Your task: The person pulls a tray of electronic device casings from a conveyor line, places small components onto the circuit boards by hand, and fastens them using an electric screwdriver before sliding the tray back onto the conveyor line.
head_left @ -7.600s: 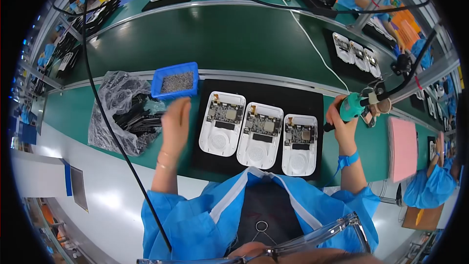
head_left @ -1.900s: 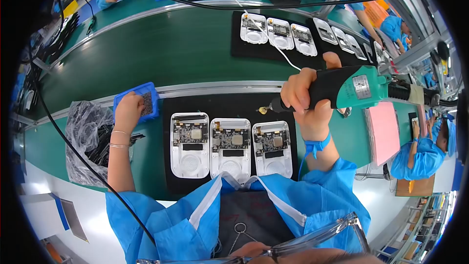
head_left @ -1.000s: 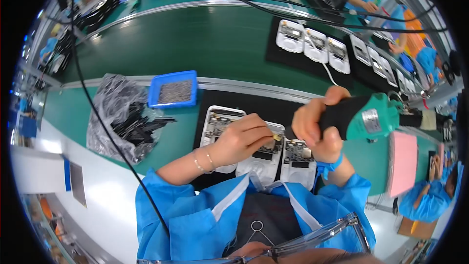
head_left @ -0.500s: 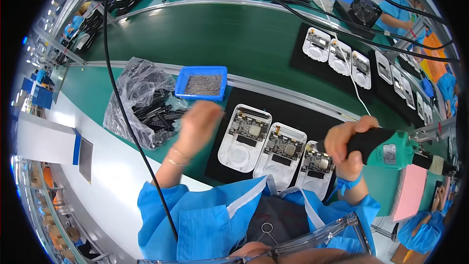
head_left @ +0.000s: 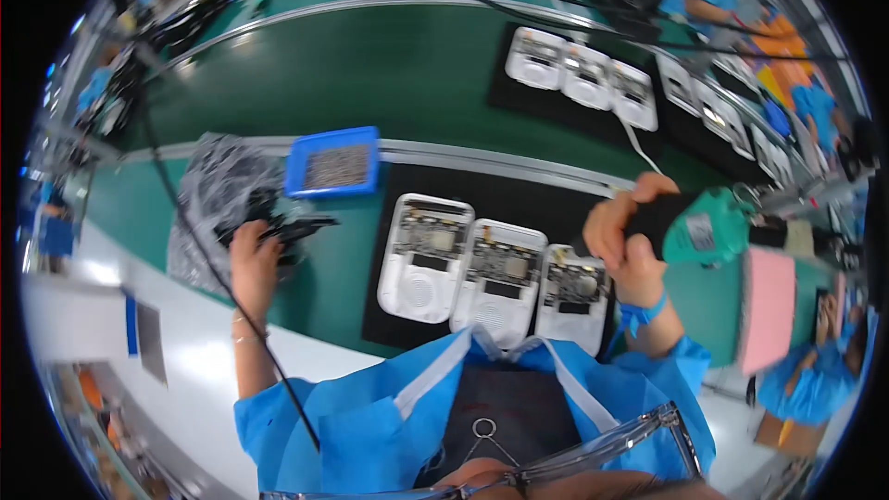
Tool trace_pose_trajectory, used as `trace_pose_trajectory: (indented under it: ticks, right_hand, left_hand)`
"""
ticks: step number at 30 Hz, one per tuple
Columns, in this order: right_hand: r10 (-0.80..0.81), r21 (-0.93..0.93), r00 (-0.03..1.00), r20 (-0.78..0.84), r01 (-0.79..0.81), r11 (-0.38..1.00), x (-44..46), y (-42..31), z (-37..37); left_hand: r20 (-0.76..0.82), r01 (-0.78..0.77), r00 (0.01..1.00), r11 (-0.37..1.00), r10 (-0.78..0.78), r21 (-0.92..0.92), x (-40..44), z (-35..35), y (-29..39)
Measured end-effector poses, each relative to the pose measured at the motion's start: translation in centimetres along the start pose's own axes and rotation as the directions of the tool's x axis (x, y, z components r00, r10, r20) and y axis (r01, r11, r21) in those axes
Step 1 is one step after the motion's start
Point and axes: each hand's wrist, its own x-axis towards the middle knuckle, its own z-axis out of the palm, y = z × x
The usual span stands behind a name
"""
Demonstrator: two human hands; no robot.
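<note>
My right hand (head_left: 622,230) is wrapped around the black grip of a green electric screwdriver (head_left: 706,227), held level above the right end of the black mat (head_left: 380,315). Its tip is blurred near the rightmost of three white device housings (head_left: 421,259), which lie side by side with circuit boards and round speaker grilles facing up. At the left, the curled fingers of my left hand (head_left: 255,264) are in a pile of black plastic parts (head_left: 310,226) on a clear plastic bag (head_left: 208,194). Blur hides how many parts they grip.
A blue tray (head_left: 294,167) of small screws stands beside the bag. Beyond the metal rail, more white housings (head_left: 585,76) lie on black mats on the green surface (head_left: 370,65). A pink block (head_left: 769,310) is at the right. Black cables hang across the view; co-workers sit around.
My left hand has moved left and down from beside the blue tray to the black parts. My right hand keeps hold of the screwdriver. The view has shifted slightly.
</note>
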Motion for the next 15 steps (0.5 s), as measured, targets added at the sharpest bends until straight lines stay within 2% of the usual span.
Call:
trace_pose_trajectory:
  ticks: [2, 3, 4, 6, 8, 9, 10, 11, 12, 13, 14, 15]
  right_hand:
    - [0.011, 0.054, 0.999, 0.033, -0.013, 0.998, 0.0, -0.2, -1.5]
    - [0.004, 0.046, 1.000, -0.009, -0.003, 0.999, -0.3, -0.1, -1.8]
    - [-0.006, 0.041, 0.999, -0.047, 0.008, 0.999, -0.4, 0.1, -1.9]
    - [-0.025, -0.001, 1.000, -0.019, 0.025, 1.000, -0.5, 0.3, -2.8]
    - [-0.025, 0.027, 0.999, -0.043, 0.026, 0.999, -0.4, 0.8, -2.8]
    - [-0.005, -0.068, 0.996, -0.090, -0.001, 0.998, -0.2, 0.9, -2.3]
    - [-0.019, -0.057, 0.997, -0.074, 0.015, 0.998, -0.2, 1.2, -2.3]
    - [-0.015, -0.060, 0.998, -0.065, 0.011, 0.998, -0.1, 1.2, -2.3]
    - [-0.009, -0.061, 0.998, -0.056, 0.006, 0.998, -0.1, 1.1, -2.2]
    - [-0.002, -0.061, 0.999, -0.050, -0.001, 0.998, -0.1, 1.1, -2.1]
    - [0.006, -0.061, 0.999, -0.046, -0.009, 0.998, -0.1, 1.1, -2.1]
    - [0.015, -0.058, 0.999, -0.041, -0.017, 0.998, -0.1, 1.1, -2.1]
  left_hand:
    - [-0.070, -0.050, 0.997, 0.996, 0.045, -0.076, 1.3, 0.0, 0.6]
    - [-0.069, -0.010, 0.998, 0.989, 0.000, -0.145, 1.8, 0.5, 1.1]
    - [-0.005, 0.051, 0.999, 0.985, -0.053, -0.167, 2.8, 0.4, 2.7]
    - [0.076, 0.050, 0.997, 0.947, -0.027, -0.316, 4.9, 0.4, 7.3]
    - [0.217, 0.034, 0.970, 0.831, 0.105, -0.554, 6.9, -0.3, 13.6]
    - [0.246, 0.032, 0.954, 0.755, 0.173, -0.655, 7.4, 0.4, 16.1]
    - [0.280, 0.027, 0.930, 0.714, 0.239, -0.699, 7.9, 0.5, 18.6]
    - [0.106, -0.179, 0.920, 0.644, 0.378, -0.744, 8.6, 1.6, 20.3]
    - [0.024, -0.314, 0.861, 0.569, 0.508, -0.760, 9.5, 2.1, 21.6]
    - [-0.092, -0.428, 0.817, 0.492, 0.570, -0.758, 10.6, 2.1, 23.3]
    - [-0.205, -0.535, 0.757, 0.408, 0.621, -0.740, 11.4, 2.0, 24.6]
    - [-0.167, -0.518, 0.760, 0.432, 0.628, -0.738, 11.4, 2.2, 25.1]
